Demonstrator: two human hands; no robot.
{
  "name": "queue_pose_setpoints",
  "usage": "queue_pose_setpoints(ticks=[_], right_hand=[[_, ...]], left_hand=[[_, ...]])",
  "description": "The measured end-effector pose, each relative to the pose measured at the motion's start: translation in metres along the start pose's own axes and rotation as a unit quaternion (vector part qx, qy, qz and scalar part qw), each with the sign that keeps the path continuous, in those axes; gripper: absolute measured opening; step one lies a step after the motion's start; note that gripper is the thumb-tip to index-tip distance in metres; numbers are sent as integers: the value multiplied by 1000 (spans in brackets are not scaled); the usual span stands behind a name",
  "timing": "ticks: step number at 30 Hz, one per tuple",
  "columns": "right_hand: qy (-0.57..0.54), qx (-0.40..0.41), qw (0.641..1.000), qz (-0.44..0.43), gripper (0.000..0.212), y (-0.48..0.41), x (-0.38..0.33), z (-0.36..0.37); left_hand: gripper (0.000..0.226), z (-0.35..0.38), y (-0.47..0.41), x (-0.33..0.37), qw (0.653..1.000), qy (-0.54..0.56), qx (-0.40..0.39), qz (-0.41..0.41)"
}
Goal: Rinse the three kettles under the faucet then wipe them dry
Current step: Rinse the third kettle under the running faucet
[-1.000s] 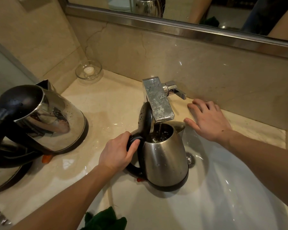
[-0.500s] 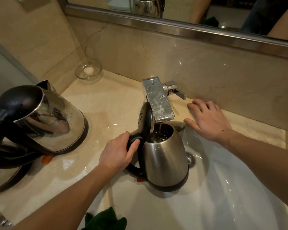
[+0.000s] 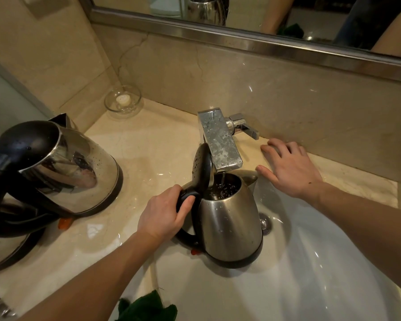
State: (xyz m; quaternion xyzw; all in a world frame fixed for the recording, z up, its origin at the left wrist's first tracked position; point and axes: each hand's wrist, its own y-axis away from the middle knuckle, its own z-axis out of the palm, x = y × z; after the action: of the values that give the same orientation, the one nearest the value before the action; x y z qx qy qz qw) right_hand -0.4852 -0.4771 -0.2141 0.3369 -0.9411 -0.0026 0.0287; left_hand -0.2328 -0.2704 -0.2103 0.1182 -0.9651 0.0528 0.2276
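Observation:
A steel kettle with a black handle stands upright in the white sink, its black lid raised. Water runs from the square chrome faucet into its open top. My left hand grips the kettle's handle. My right hand lies flat on the counter right of the faucet, fingers spread, holding nothing. A second steel kettle, wet with drops, sits on the counter at the left. The rim of a third kettle shows below it at the left edge.
A glass dish with a small white item sits in the back corner. The faucet lever points right. A dark green cloth lies at the sink's near edge. The beige counter is wet. A mirror runs above.

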Motion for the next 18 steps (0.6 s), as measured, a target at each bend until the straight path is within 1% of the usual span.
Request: queue_pose_setpoints(ticks=[5, 9, 12, 18], right_hand=[[1, -2, 1000, 1, 66, -1, 1, 0], [1, 0, 1000, 0, 65, 0, 0, 1], [0, -1, 1000, 1, 65, -1, 1, 1], [-3, 2, 1000, 0, 64, 0, 1, 1]], left_hand=[[51, 1, 0, 1, 1000, 0, 1, -2], [57, 0, 0, 1, 1000, -1, 4, 0], [52, 1, 0, 1, 1000, 0, 0, -4], [54, 1, 1, 2, 1000, 4, 1, -3]])
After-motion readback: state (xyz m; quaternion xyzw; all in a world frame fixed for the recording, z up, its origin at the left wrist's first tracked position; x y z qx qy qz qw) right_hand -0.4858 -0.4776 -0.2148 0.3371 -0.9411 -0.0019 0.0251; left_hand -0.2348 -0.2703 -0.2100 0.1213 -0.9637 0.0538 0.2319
